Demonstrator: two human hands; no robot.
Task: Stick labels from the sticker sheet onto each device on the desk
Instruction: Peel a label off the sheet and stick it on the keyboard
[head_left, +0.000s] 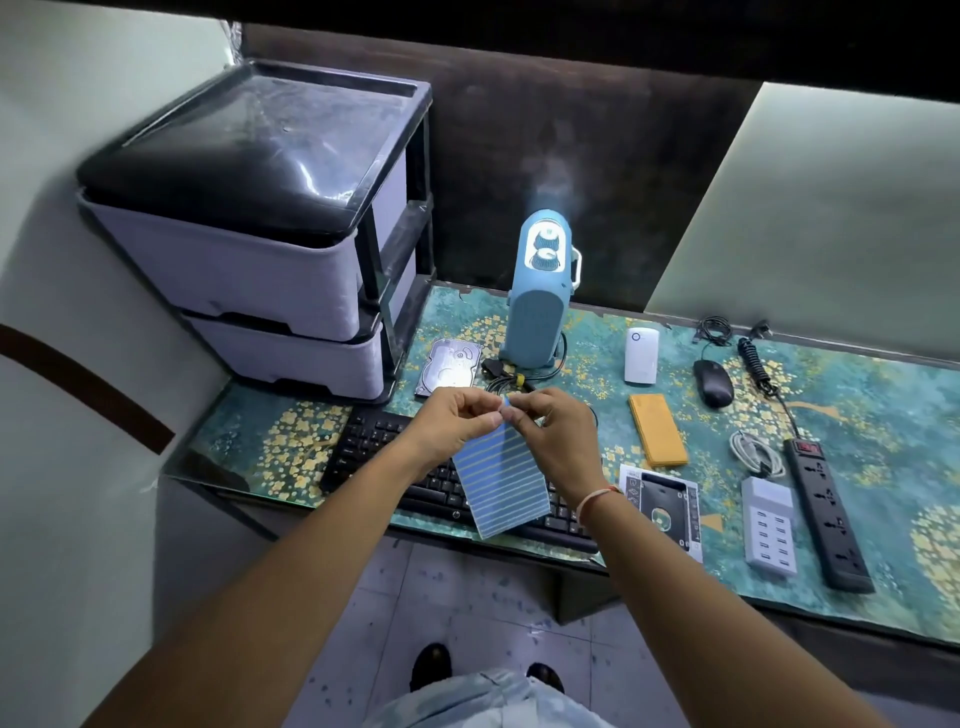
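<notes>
Above the keyboard (447, 483), the sticker sheet (501, 480) is hanging in the air, both hands pinching its top edge. The left hand (457, 421) and right hand (553, 436) are curling fingers around that corner. Behind them on the desk (883, 415) are lying a hard drive (449, 366), a blue appliance (540, 296), a mouse (712, 382) and a power strip (828, 514).

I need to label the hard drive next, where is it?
In the head view, the hard drive lies left of centre on the desk, between the drawer unit and the blue fan.
</notes>
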